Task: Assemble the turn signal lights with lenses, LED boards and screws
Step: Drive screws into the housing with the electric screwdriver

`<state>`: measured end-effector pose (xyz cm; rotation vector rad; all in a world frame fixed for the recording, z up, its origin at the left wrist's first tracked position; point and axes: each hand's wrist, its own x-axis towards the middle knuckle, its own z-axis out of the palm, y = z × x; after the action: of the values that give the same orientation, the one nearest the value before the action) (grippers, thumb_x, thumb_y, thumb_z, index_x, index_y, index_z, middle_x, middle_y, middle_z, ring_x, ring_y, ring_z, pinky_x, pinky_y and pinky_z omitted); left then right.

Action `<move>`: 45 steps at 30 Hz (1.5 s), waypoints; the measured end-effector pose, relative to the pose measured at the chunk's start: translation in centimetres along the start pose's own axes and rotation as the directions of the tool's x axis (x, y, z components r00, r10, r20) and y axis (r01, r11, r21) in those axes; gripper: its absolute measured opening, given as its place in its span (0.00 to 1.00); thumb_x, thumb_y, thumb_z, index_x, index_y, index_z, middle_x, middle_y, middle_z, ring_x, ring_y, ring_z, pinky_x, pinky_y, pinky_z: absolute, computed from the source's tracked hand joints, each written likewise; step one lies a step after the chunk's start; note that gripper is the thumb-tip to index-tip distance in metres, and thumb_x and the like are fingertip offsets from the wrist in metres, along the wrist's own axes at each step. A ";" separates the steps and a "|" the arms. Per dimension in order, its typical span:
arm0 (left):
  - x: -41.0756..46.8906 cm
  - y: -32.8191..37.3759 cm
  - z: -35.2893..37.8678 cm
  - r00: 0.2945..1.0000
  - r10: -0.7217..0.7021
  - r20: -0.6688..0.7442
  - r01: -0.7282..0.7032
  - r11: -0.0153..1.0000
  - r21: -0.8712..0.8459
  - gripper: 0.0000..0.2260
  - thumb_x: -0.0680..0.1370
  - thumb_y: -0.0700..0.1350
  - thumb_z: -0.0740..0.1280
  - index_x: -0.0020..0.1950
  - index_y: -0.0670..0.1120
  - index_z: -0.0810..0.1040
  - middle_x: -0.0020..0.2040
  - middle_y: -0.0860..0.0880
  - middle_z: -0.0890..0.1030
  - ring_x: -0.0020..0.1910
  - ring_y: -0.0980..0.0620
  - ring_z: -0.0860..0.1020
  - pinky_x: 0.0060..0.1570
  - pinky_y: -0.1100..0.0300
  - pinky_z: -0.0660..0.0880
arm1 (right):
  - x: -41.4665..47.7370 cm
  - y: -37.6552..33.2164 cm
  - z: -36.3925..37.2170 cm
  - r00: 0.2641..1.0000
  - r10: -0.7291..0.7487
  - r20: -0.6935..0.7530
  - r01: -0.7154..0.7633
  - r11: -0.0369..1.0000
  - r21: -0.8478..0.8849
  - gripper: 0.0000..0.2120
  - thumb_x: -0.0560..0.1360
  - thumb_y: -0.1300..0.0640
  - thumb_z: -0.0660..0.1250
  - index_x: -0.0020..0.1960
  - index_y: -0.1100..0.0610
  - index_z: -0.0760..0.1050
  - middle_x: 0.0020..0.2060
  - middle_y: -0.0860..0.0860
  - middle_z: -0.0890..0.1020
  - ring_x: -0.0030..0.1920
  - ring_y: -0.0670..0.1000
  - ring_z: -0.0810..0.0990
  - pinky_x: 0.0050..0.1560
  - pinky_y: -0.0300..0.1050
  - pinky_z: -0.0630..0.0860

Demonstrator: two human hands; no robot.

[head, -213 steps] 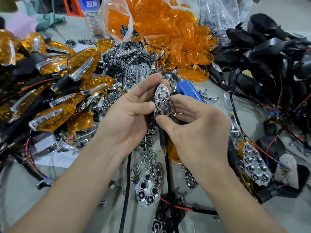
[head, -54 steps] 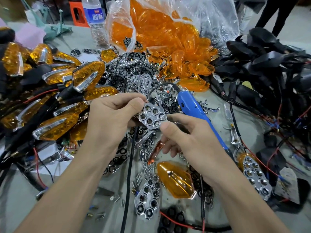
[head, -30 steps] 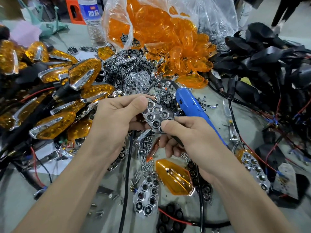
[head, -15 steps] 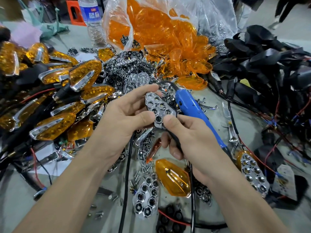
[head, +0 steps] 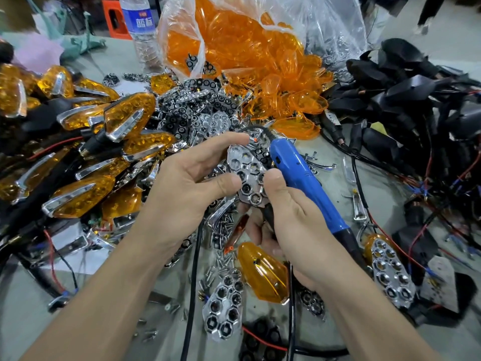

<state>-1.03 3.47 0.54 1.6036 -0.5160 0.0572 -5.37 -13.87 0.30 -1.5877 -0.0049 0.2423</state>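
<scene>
My left hand and my right hand both hold a chrome reflector plate with hexagonal cups, raised over the table's middle. The left thumb and fingers pinch its left edge; the right thumb presses its lower right corner. Its black stalk and cable run down through my right palm. A blue electric screwdriver lies just right of the plate, along my right hand. A loose amber lens and another chrome reflector lie below my hands. Small screws are scattered under them.
Finished amber turn signals are heaped at left. A clear bag of amber lenses stands at the back beside a water bottle. Black housings with wires pile up at right. An open light with reflector lies near right.
The reflector plate has turned from lying flat to more upright between my hands. My left index finger now stretches over its top; the right thumb stays on its lower corner.
</scene>
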 end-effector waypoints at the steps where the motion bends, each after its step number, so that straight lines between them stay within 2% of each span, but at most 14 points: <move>1: 0.0 0.0 0.0 1.000 0.004 0.005 -0.004 1.000 0.008 0.23 0.75 0.34 0.72 0.67 0.51 0.80 0.68 0.54 0.81 0.74 0.56 0.73 0.67 0.67 0.71 | 0.0 0.1 0.0 1.000 0.005 0.000 -0.005 1.000 0.000 0.41 0.72 0.23 0.52 0.41 0.62 0.77 0.26 0.54 0.77 0.21 0.44 0.67 0.24 0.35 0.65; 6: -0.1 0.4 0.4 0.999 0.030 -0.019 -0.027 0.991 0.132 0.23 0.76 0.38 0.71 0.65 0.61 0.80 0.69 0.62 0.79 0.76 0.61 0.69 0.66 0.67 0.72 | 0.3 0.8 0.1 0.991 0.037 -0.129 -0.049 0.995 -0.090 0.48 0.68 0.16 0.46 0.44 0.60 0.78 0.26 0.52 0.79 0.24 0.45 0.72 0.27 0.36 0.67; 9: -0.4 0.5 0.7 0.998 0.052 -0.048 -0.037 0.960 0.276 0.23 0.77 0.43 0.71 0.68 0.64 0.77 0.72 0.64 0.76 0.79 0.62 0.63 0.74 0.53 0.69 | 0.3 0.7 0.3 0.973 0.065 -0.222 -0.065 0.998 0.004 0.52 0.68 0.19 0.48 0.47 0.69 0.76 0.25 0.51 0.77 0.23 0.45 0.72 0.24 0.34 0.67; 11: -0.6 0.5 0.9 0.995 0.071 -0.067 -0.038 0.914 0.404 0.23 0.79 0.47 0.70 0.71 0.65 0.74 0.74 0.65 0.73 0.79 0.64 0.60 0.77 0.46 0.66 | 0.4 1.0 0.4 0.957 0.067 -0.282 -0.062 0.998 0.026 0.48 0.72 0.21 0.50 0.44 0.68 0.76 0.25 0.51 0.77 0.25 0.47 0.75 0.25 0.37 0.70; 14: -0.9 0.7 1.6 0.991 0.103 -0.091 -0.040 0.849 0.527 0.23 0.80 0.52 0.69 0.73 0.67 0.71 0.74 0.71 0.69 0.79 0.68 0.58 0.77 0.57 0.60 | 0.6 1.3 1.0 0.920 0.038 -0.389 -0.054 0.998 -0.031 0.38 0.71 0.20 0.50 0.34 0.54 0.73 0.27 0.53 0.76 0.34 0.62 0.81 0.36 0.60 0.79; 17: -1.0 1.0 2.4 0.987 0.104 -0.119 -0.021 0.835 0.550 0.25 0.76 0.55 0.73 0.71 0.69 0.72 0.73 0.73 0.67 0.78 0.71 0.57 0.75 0.71 0.56 | 0.7 1.4 1.6 0.883 0.015 -0.469 -0.053 0.996 -0.067 0.36 0.68 0.19 0.48 0.33 0.46 0.78 0.25 0.48 0.77 0.35 0.59 0.80 0.46 0.71 0.81; 22: -1.4 0.9 3.2 0.983 0.109 -0.149 0.004 0.795 0.607 0.42 0.61 0.45 0.85 0.71 0.67 0.74 0.70 0.75 0.67 0.75 0.75 0.58 0.68 0.82 0.52 | 0.9 1.4 2.0 0.850 0.019 -0.526 -0.047 0.998 -0.040 0.32 0.60 0.11 0.45 0.37 0.30 0.78 0.25 0.43 0.79 0.38 0.59 0.82 0.49 0.69 0.81; 26: -1.4 0.5 2.9 0.981 0.096 -0.171 0.017 0.827 0.561 0.41 0.61 0.43 0.84 0.68 0.70 0.75 0.70 0.76 0.69 0.74 0.75 0.61 0.68 0.81 0.55 | 0.8 1.1 2.1 0.874 0.058 -0.482 -0.075 0.997 -0.015 0.36 0.57 0.10 0.45 0.37 0.33 0.79 0.25 0.44 0.80 0.36 0.56 0.83 0.48 0.68 0.82; 28: -1.2 0.5 2.5 0.985 0.084 -0.152 0.010 0.848 0.530 0.40 0.61 0.43 0.85 0.65 0.72 0.75 0.71 0.73 0.71 0.74 0.74 0.63 0.69 0.79 0.57 | 0.9 1.1 1.8 0.885 0.098 -0.455 -0.111 0.994 -0.001 0.40 0.60 0.15 0.47 0.36 0.46 0.81 0.25 0.47 0.80 0.32 0.52 0.81 0.47 0.65 0.84; 30: -1.1 0.6 2.0 0.988 0.075 -0.133 0.001 0.868 0.497 0.39 0.61 0.42 0.85 0.63 0.72 0.76 0.71 0.71 0.73 0.74 0.71 0.65 0.73 0.72 0.61 | 0.8 1.2 1.6 0.901 0.104 -0.422 -0.144 0.988 -0.063 0.43 0.61 0.17 0.46 0.33 0.55 0.76 0.24 0.49 0.79 0.29 0.52 0.78 0.40 0.58 0.80; 35: -1.1 0.7 1.6 0.993 0.079 -0.086 -0.031 0.886 0.462 0.34 0.60 0.43 0.85 0.60 0.66 0.80 0.69 0.72 0.75 0.74 0.69 0.67 0.78 0.54 0.65 | 0.6 0.9 1.4 0.925 0.053 -0.376 -0.139 0.969 -0.204 0.39 0.63 0.17 0.41 0.31 0.51 0.70 0.31 0.52 0.78 0.33 0.55 0.74 0.43 0.56 0.74; 40: -1.0 0.6 1.3 0.992 0.084 -0.093 -0.033 0.890 0.456 0.35 0.61 0.44 0.86 0.63 0.68 0.80 0.69 0.65 0.78 0.71 0.69 0.71 0.75 0.58 0.68 | 0.6 0.6 1.2 0.923 0.081 -0.375 -0.167 0.965 -0.201 0.34 0.70 0.20 0.44 0.24 0.40 0.74 0.20 0.43 0.74 0.26 0.48 0.74 0.36 0.50 0.75; 43: -1.0 0.5 1.2 0.991 0.089 -0.095 -0.038 0.897 0.441 0.40 0.61 0.49 0.83 0.69 0.69 0.76 0.66 0.69 0.78 0.69 0.71 0.72 0.70 0.69 0.68 | 0.7 0.4 0.9 0.922 0.127 -0.366 -0.168 0.983 -0.080 0.34 0.80 0.29 0.52 0.25 0.48 0.73 0.19 0.45 0.71 0.23 0.47 0.73 0.26 0.40 0.71; 45: -1.0 0.4 1.1 0.992 0.090 -0.083 -0.046 0.902 0.428 0.45 0.62 0.46 0.85 0.74 0.67 0.72 0.64 0.70 0.79 0.68 0.71 0.73 0.68 0.72 0.67 | 0.8 0.4 0.8 0.932 0.157 -0.328 -0.162 0.987 0.013 0.30 0.82 0.33 0.55 0.31 0.53 0.70 0.23 0.52 0.71 0.23 0.49 0.70 0.24 0.37 0.66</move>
<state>-2.38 2.73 0.39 1.9979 -0.5032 0.3229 -4.79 -12.95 -0.18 -1.6285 0.3838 0.1014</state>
